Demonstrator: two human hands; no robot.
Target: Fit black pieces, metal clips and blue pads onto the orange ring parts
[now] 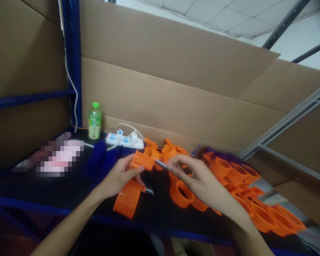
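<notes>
My left hand grips an orange plastic part above the dark bench top. My right hand pinches a thin grey blade-like tool whose tip touches the right end of that part. A larger orange housing lies on the bench just below my left hand. Several orange ring-shaped parts lie under and to the right of my right hand.
A heap of orange parts spreads along the bench to the right. A green-capped bottle and a white power strip stand at the back. Cardboard sheets wall the rear; a blue rack post rises on the left. A blurred pink patch lies left.
</notes>
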